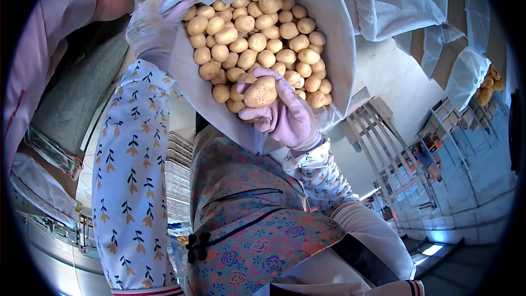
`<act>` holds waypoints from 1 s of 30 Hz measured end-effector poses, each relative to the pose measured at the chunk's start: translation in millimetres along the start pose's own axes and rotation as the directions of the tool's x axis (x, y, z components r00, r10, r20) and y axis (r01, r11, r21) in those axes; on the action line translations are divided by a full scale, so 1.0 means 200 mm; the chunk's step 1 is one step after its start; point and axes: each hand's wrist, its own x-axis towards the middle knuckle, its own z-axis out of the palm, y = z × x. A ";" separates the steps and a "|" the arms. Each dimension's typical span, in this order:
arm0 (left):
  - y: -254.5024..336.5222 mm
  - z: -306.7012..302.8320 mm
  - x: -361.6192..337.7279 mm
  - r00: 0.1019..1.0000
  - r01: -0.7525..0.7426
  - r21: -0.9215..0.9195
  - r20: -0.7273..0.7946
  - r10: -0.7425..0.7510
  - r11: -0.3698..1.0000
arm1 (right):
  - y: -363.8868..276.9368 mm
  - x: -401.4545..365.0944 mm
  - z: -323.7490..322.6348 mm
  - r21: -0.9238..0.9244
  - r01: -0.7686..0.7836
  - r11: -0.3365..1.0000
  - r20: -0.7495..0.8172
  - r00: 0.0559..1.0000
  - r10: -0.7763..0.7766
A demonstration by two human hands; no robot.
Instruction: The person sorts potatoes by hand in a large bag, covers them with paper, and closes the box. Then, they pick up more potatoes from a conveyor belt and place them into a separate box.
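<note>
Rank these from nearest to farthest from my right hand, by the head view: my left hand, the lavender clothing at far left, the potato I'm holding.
1. Potato: in the right hand.
2. Left hand: upper left, beyond the potato.
3. Lavender clothing: far left, past the left hand.

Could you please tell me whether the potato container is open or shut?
Open: the container has its mouth uncovered, with potatoes plainly visible inside.
</note>
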 end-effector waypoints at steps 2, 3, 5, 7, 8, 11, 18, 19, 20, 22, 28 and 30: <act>0.00 0.00 0.00 1.000 0.021 0.005 0.012 -0.021 1.000 | 0.00 0.00 0.00 0.034 0.001 0.999 -0.008 1.000 -0.001; 0.00 0.00 0.00 0.999 0.029 0.007 0.018 -0.029 1.000 | 0.00 -0.01 0.00 0.052 0.002 0.999 -0.012 1.000 -0.001; 0.02 -0.02 0.00 0.998 0.046 0.018 0.034 -0.047 0.999 | 0.00 -0.01 0.01 0.023 0.006 1.000 -0.029 1.000 -0.006; 0.04 -0.04 0.00 0.996 0.064 0.038 0.053 -0.066 0.997 | -0.01 -0.02 0.00 -0.136 0.022 0.990 -0.040 0.999 -0.028; 0.05 -0.04 0.00 0.997 0.055 0.037 0.055 -0.057 0.998 | 0.00 -0.03 -0.02 -0.277 0.036 0.960 -0.040 0.998 -0.049; 0.03 -0.04 0.01 0.997 0.048 0.022 0.056 -0.049 0.999 | 0.02 -0.10 0.00 -0.438 -0.079 0.896 -0.121 0.992 0.028; 0.04 -0.02 0.01 0.999 0.045 -0.035 0.017 -0.044 0.998 | 0.41 -0.50 -0.26 -0.787 -0.013 0.617 -0.019 1.000 -0.003; 0.04 -0.04 -0.02 1.000 0.014 -0.130 0.009 -0.013 0.991 | 0.43 -0.57 -0.22 -0.510 -0.341 0.790 -0.269 0.935 0.230; 0.05 -0.06 -0.04 1.000 -0.020 -0.224 -0.007 0.019 0.974 | 0.48 -0.63 -0.20 -0.457 -0.288 0.841 -0.304 0.940 0.156; 0.08 -0.07 -0.20 0.984 -0.092 -0.391 -0.178 0.023 0.916 | 0.60 -0.74 -0.17 -0.348 -0.164 0.923 -0.381 0.924 0.020; 0.05 -0.35 -1.37 0.753 0.653 -0.662 0.512 -0.413 0.369 | 0.61 -0.88 -0.17 -0.637 -0.295 0.712 -0.356 0.932 0.068; 0.09 -0.40 -1.77 0.755 0.643 -0.728 0.554 -0.350 0.237 | 0.62 -0.86 -0.07 -0.751 -0.319 0.579 -0.317 0.942 0.108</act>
